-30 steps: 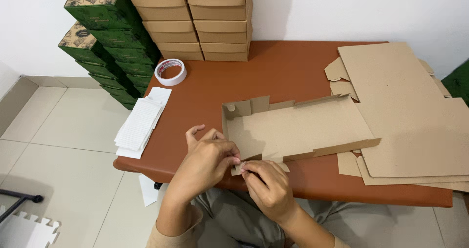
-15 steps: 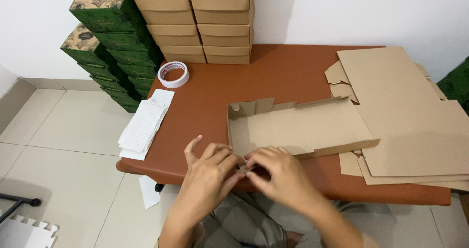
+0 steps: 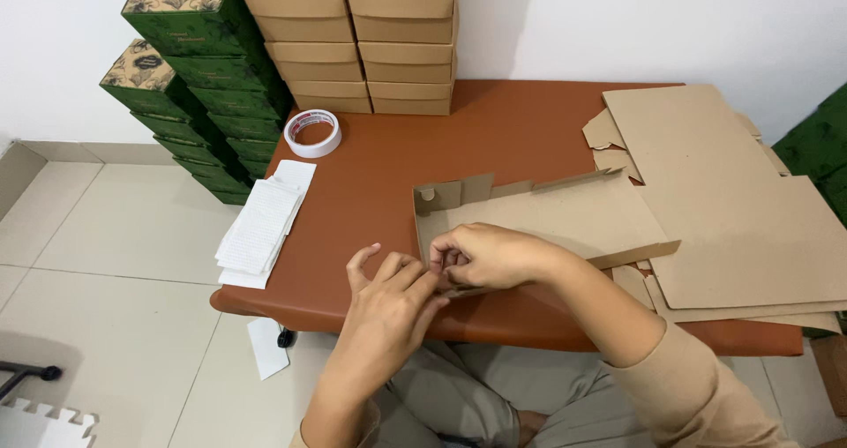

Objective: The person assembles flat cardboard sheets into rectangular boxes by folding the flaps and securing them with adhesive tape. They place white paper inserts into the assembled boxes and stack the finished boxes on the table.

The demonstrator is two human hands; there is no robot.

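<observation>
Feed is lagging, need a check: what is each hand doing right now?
Left hand: fingers pinched on the near corner of the half-folded cardboard box.
Right hand: closed over that same corner.

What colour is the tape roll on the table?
White, with a reddish inner ring; the tape roll shows in the head view, on the brown table.

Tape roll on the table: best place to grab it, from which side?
The tape roll lies flat, hole up, alone on the brown table near the stacked boxes. Probably best from above: pinch the ring wall, one finger in the hole, thumb outside.
</observation>
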